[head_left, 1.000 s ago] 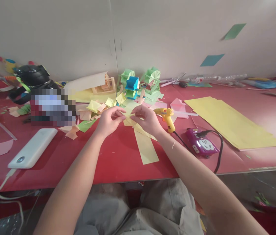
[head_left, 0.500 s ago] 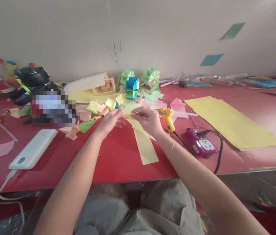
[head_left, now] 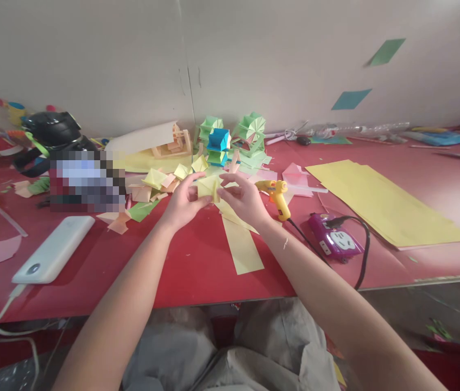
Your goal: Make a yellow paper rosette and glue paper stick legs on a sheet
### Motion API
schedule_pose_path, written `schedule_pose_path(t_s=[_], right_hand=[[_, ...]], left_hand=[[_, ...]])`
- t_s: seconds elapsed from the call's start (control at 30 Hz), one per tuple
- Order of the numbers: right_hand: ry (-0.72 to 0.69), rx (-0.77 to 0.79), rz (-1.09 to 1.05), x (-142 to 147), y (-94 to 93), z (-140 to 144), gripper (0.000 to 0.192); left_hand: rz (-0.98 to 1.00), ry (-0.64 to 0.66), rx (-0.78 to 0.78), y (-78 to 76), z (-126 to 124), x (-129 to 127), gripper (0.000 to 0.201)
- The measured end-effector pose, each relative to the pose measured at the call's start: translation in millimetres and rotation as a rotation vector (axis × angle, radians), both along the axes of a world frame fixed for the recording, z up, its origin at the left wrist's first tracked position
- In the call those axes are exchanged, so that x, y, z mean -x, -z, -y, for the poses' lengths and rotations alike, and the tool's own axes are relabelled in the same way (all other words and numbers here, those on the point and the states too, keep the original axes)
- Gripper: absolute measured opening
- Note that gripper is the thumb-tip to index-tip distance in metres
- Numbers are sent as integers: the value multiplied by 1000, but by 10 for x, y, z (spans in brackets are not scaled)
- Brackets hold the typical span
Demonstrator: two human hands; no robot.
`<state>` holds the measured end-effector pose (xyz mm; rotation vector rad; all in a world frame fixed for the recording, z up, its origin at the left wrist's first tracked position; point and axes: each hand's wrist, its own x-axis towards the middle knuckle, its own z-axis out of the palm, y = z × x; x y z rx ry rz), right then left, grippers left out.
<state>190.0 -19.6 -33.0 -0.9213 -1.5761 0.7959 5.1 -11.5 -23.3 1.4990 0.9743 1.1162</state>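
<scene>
A small folded piece of yellow paper (head_left: 208,188), with crease lines across its face, is held up between my two hands. My left hand (head_left: 184,203) pinches its left edge, thumb below and fingers above. At its right edge, the thumb and fingers of my right hand (head_left: 244,200) close on the paper. Yellow paper strips (head_left: 243,247) lie on the red table just under and in front of my hands. Behind them are several folded yellow paper pieces (head_left: 156,178) and a blue folded paper shape (head_left: 218,142).
A yellow glue gun (head_left: 277,195) lies right of my right hand, its cord running toward a purple power socket (head_left: 334,238). Yellow sheets (head_left: 384,206) are stacked farther right. A white power bank (head_left: 56,250) and a black bottle (head_left: 54,130) are on the left. Green paper shapes (head_left: 253,127) stand behind.
The yellow paper has turned so its creased face shows between my hands. My left hand has gone from flat, straight fingers to a pinch on its edge.
</scene>
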Motion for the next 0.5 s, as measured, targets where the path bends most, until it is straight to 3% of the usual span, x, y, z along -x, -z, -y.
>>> schedule_pose_path(t_s=[0.1, 0.4, 0.5], right_hand=[[0, 31, -6, -2, 12, -24, 29], [166, -2, -13, 47, -6, 1, 19], [156, 12, -23, 55, -16, 10, 17]], left_hand=[[-61, 28, -63, 19, 33, -38, 60], [-100, -31, -174, 89, 25, -70, 51], [-148, -57, -172, 88, 35, -80, 47]])
